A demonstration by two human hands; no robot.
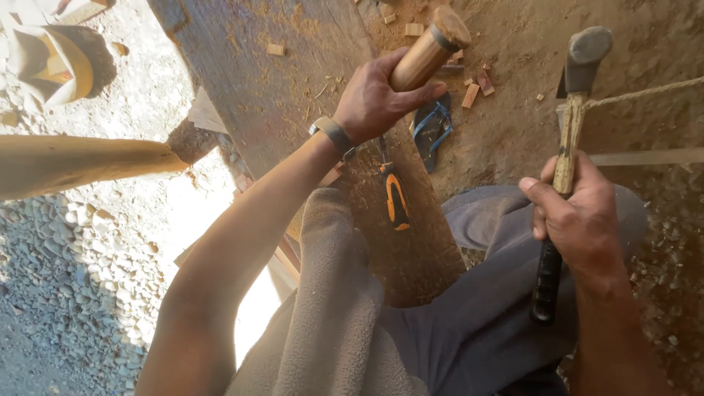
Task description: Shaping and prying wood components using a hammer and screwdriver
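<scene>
Grey fleece cloth (330, 308) and dark trousers (477, 308) fill the bottom of the view, draped over the knees of a person seated astride a long, dark wooden plank (271, 95) dusted with sawdust. On the plank, just below the left wrist, lies a tool with an orange-and-black handle (397, 199), its far end hidden under the hand. Beyond the plank's edge a blue sandal (431, 128) rests on the dirt among scattered small wood offcuts (471, 95), and a rope (638, 93) runs taut in from the right past a pale wooden slat (645, 157). To the left, a thick pale log (81, 163) crosses over gravel (81, 279). The left hand (374, 99), with a watch (334, 136) at the wrist, is closed firmly around a round pale wooden handle (429, 48) banded near its top, held tilted over the plank; what lies below the fist cannot be seen. The right hand (583, 220) is wrapped tight around the shaft of a hammer (568, 139), held upright above the right knee, its worn wooden shaft ending in a dark grip below and a grey metal head at the top.
</scene>
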